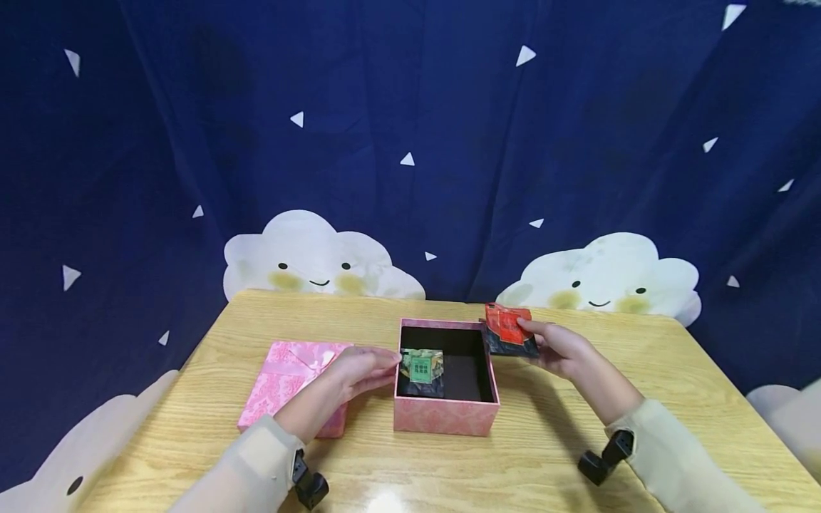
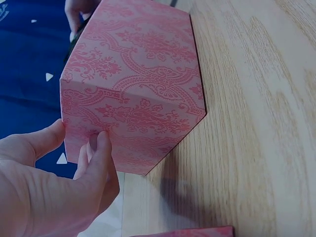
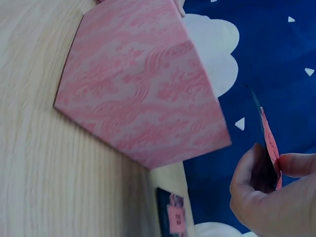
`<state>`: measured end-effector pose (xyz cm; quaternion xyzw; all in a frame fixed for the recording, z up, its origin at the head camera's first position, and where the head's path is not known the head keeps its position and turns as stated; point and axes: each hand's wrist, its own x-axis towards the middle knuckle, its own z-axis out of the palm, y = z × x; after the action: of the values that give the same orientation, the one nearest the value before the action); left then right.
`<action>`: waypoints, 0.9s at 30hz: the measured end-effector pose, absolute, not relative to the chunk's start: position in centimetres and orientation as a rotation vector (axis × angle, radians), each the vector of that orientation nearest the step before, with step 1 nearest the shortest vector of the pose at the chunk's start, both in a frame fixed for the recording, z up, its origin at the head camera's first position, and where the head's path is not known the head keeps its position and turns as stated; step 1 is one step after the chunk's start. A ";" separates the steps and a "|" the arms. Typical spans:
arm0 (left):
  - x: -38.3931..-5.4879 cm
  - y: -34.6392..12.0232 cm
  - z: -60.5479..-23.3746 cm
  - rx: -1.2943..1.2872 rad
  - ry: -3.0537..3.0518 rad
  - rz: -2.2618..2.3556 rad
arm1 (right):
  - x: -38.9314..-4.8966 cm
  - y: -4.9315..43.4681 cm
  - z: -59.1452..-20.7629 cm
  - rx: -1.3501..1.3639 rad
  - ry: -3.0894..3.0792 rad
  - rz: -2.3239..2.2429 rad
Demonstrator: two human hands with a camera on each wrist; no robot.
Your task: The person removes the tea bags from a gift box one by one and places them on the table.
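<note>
A pink patterned box (image 1: 447,415) without a lid stands mid-table, its dark inside facing up. Inside, at the left, lies a sachet with a green label (image 1: 420,370). My left hand (image 1: 367,370) touches the box's left wall; in the left wrist view one fingertip meets the rim and the others press the outer side. My right hand (image 1: 559,349) pinches a red and black sachet (image 1: 509,329) between thumb and fingers, beside the box's upper right corner. The right wrist view shows this sachet edge-on.
The pink lid with a ribbon bow (image 1: 279,377) lies left of the box, partly behind my left forearm. Another dark sachet with a reddish label (image 3: 176,217) lies near the box on the wooden table (image 1: 410,470). A dark blue curtain (image 1: 410,85) hangs behind.
</note>
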<state>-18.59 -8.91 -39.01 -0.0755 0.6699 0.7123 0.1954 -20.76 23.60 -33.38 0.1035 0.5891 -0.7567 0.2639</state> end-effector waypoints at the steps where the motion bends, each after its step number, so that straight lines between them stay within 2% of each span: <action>1: -18.6 -8.9 -39.0 -0.212 1.878 1.995 | -20.8 23.8 -33.5 0.286 1.585 -2.053; 18: -18.1 -8.8 -39.0 -0.227 1.883 1.997 | -20.7 26.0 -37.7 0.317 1.581 -2.035; 27: -18.5 -8.8 -38.9 -0.213 1.875 1.997 | -20.8 25.9 -39.9 0.329 1.862 -1.894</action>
<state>-18.49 -8.85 -38.88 -0.0760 0.6692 0.7128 0.1960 -20.80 25.88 -39.89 0.1197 0.6771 -0.6886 0.2304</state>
